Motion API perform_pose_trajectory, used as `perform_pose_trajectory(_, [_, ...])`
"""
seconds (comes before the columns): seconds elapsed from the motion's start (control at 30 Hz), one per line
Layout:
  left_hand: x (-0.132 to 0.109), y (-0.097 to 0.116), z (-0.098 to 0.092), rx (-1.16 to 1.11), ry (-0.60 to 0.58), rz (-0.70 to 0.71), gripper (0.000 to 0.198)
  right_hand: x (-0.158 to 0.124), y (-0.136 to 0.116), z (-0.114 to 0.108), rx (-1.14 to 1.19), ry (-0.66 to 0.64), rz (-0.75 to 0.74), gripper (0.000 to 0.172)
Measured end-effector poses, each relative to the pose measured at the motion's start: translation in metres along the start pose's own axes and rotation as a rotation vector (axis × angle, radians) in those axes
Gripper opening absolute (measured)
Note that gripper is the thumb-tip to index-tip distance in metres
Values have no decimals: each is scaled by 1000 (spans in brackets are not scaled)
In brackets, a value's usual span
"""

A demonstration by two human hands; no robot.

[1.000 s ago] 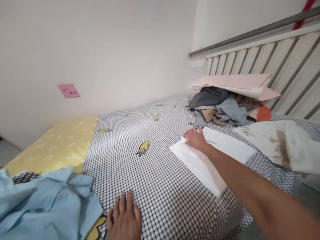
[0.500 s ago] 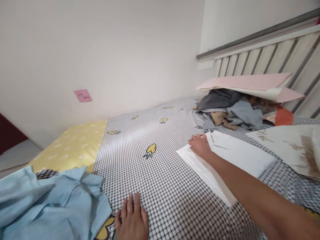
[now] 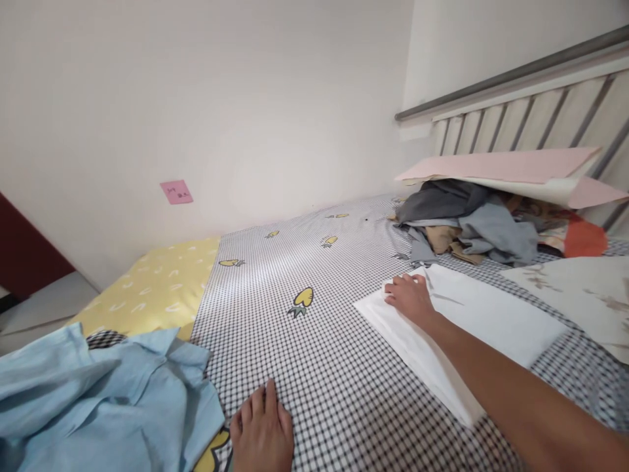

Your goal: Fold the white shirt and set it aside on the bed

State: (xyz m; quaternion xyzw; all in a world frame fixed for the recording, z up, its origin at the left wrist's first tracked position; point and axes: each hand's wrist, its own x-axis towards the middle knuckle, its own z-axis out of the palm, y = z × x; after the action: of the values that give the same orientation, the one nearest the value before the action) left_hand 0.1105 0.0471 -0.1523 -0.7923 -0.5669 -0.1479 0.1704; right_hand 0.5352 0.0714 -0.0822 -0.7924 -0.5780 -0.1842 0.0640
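My left hand lies palm down on the checked bedsheet, its fingers stretched out, right of a crumpled light blue shirt. On the right, a white folded cloth is spread on the sheet; its exact kind does not show. My right hand has its fingers curled onto the left part of this cloth, near a raised crease. The forearm covers some of the cloth's near side.
Beyond the white cloth, a heap of grey and brown clothes lies under a pink folded sheet by the slatted headboard. A cream patterned cloth is at right. Yellow bedding covers the left, below a pink note.
The view has shifted slightly left, so things appear farther right. My right hand stays on the white cloth, and the left hand remains on the sheet.
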Motion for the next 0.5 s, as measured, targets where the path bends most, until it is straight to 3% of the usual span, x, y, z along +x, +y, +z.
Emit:
perform_pose_trajectory(0.23, [0,4,-3,43,41,-19,45,-1,-14,0,-4,53,5,18])
perform_pose_trajectory(0.5, [-1,0,4,54,24,-8,47,-12,9,-12,37,131,58,29])
